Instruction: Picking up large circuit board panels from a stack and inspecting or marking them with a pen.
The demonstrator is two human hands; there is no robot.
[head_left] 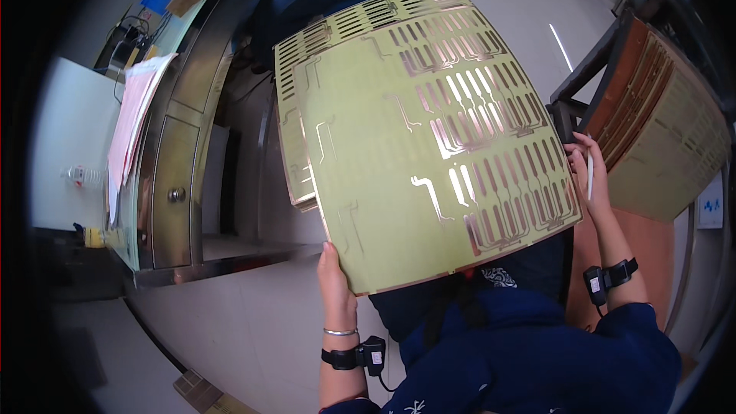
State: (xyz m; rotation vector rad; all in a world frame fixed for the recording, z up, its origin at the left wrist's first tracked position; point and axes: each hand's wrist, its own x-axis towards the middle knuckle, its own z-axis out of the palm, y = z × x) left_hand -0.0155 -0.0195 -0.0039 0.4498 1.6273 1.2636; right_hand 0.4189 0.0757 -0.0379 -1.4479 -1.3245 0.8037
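The green panel (368, 192) overhangs the board stack's (288, 134) near edge, its own near left corner clasped in the left hand (333, 270). The right hand (600, 172) grips a white stick (589, 178) by the panel's right edge; whether it pinches the panel too, I can't tell.

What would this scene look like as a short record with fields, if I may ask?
Left hand: grips the left edge of the green panel near its closest corner
Right hand: by the panel's right edge, with a slim white stick at the fingers; contact with the panel unclear
Panel surface: pale green with shiny copper-coloured tracks
Beneath: a similar panel, showing at the left
Right side: leaning stack of panels
Left side: metal drawer unit, pink sheets
Wrists: black straps with small devices
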